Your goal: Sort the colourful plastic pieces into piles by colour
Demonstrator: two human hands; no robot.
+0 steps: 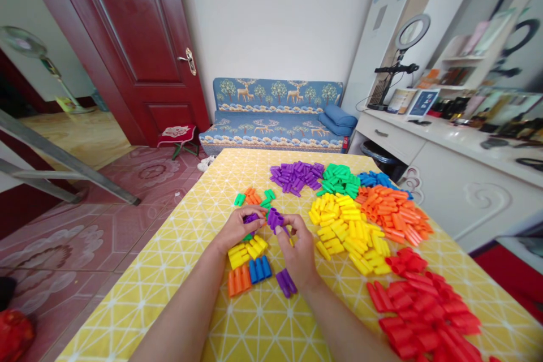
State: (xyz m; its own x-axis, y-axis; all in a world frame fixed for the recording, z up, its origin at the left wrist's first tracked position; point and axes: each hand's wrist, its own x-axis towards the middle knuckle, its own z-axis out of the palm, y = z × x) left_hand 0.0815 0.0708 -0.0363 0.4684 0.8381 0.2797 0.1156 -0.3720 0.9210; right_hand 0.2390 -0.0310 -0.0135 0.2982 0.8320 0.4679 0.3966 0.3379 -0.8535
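Note:
My right hand (299,243) pinches a small cluster of purple plastic tubes (275,218), held up with their open ends showing. Close beside it, my left hand (240,229) has its fingers curled round more purple tubes (251,218), partly covered by the fingers. Under and in front of the left hand lie yellow tubes (247,251) in rows, orange tubes (240,281) and blue tubes (260,269). A purple pair (285,283) rests below my right hand. Just beyond the hands are small orange (253,196) and green (268,198) groups.
Piles of purple (297,176), green (340,180), blue (375,179), orange (394,212), yellow (352,229) and red tubes (428,308) cover the table's right side. A yellow patterned cloth (169,271) covers the table. Behind stand a blue sofa (271,123) and a white dresser (394,138).

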